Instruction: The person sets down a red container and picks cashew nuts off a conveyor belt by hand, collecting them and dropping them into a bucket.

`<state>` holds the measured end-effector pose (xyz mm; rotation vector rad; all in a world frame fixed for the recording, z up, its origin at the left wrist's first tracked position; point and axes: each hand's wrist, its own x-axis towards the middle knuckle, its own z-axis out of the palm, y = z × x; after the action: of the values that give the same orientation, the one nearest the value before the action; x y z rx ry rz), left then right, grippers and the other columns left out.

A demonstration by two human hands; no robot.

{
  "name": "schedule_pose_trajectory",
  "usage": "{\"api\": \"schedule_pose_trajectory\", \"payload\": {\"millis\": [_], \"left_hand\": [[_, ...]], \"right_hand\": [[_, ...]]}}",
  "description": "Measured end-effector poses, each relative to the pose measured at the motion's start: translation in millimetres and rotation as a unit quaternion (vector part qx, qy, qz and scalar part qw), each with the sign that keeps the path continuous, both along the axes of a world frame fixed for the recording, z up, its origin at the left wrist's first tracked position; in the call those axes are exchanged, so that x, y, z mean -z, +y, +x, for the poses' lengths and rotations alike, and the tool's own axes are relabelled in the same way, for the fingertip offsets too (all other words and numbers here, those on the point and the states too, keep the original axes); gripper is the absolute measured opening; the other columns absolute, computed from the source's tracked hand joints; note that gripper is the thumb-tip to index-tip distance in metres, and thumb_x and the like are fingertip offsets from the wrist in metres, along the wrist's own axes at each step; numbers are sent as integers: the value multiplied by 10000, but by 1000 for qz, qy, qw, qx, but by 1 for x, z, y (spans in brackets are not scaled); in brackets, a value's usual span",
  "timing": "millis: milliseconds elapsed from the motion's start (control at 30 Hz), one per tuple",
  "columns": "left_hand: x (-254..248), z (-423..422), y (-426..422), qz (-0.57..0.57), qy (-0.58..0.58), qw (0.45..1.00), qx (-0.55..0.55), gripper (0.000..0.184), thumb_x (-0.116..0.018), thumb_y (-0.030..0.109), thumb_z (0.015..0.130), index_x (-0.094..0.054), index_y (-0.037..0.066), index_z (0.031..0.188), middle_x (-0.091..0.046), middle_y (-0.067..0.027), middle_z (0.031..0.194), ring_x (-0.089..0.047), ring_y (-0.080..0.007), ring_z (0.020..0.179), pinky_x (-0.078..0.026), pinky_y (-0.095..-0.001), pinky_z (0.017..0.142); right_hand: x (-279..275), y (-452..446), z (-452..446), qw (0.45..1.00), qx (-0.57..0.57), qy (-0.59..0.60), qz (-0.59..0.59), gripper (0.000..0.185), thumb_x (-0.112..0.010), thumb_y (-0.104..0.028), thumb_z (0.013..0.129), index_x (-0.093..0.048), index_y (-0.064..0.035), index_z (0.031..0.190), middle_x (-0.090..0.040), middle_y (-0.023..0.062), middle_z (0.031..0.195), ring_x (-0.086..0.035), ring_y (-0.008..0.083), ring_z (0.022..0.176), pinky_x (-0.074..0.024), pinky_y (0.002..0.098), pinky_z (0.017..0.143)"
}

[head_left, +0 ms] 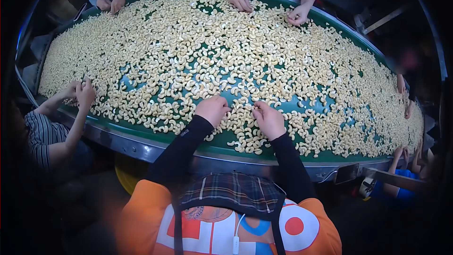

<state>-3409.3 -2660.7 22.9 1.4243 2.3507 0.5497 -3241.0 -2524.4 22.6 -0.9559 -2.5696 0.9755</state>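
Many pale cashew nuts (264, 56) cover the green belt (212, 148) before you, lying thick at both of its ends and thinner around its middle, where bare patches show through. Your left hand (212, 111) and right hand (270, 119) are at the nuts close to the belt's near edge, a little apart, with nuts between them. Your left hand is loosely curled, fingers turned inward; your right has its thumb and forefinger drawn close together (whether either one pinches a nut, I cannot tell). Black sleeves (297, 165) reach your wrists, and you wear a checked apron (231, 191) over an orange shirt (146, 208) on the belt's near side. A metal rim (132, 149) runs along the belt's near edge, and a yellow container (126, 172), partly hidden, sits below it. Two people have their hands (240, 1) at the belt's far edge. Toward the belt's left end, on your side, a person in a striped shirt (47, 137) has both hands raised near the nuts.
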Motion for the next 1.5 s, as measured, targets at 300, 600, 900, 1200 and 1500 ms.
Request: {"api": "schedule_pose_trajectory", "payload": {"millis": [300,600,900,1200,1500], "left_hand": [[3,-21,-37,150,-813,551,-114,197,-520,231,919,-536,43,865,-501,-1,685,-448,-51,481,-281,-168,348],[15,-38,-61,107,-797,581,-122,181,-491,227,935,-516,48,947,-517,-24,693,-427,-72,462,-299,-160,382],[7,-34,-55,136,-346,928,-14,191,-541,253,897,-604,77,858,-565,-22,686,-565,-143,555,-429,-259,464],[10,-50,-29,49,-102,981,158,162,-583,247,846,-616,88,841,-593,-61,716,-579,-205,563,-456,-313,529],[6,-98,-93,61,-774,622,-105,187,-568,239,882,-578,76,790,-536,16,638,-474,-59,435,-281,-176,339]], "right_hand": [[-3,-10,-47,1000,10,-17,-12,179,-599,-247,824,-627,-94,914,-657,84,746,-637,258,686,-492,346,599],[5,-23,-46,993,-24,-55,103,160,-627,-251,802,-630,-121,896,-606,59,630,-599,239,590,-453,346,536],[12,-29,-30,995,58,27,-76,137,-640,-200,817,-585,-75,810,-545,-1,591,-515,123,520,-401,268,499],[7,-63,-55,964,117,138,-193,122,-599,-163,864,-585,-46,833,-509,-38,612,-443,35,543,-360,197,509],[11,-112,-99,990,64,67,-102,143,-567,-171,870,-616,-62,950,-632,71,730,-597,122,622,-443,235,575]]}}
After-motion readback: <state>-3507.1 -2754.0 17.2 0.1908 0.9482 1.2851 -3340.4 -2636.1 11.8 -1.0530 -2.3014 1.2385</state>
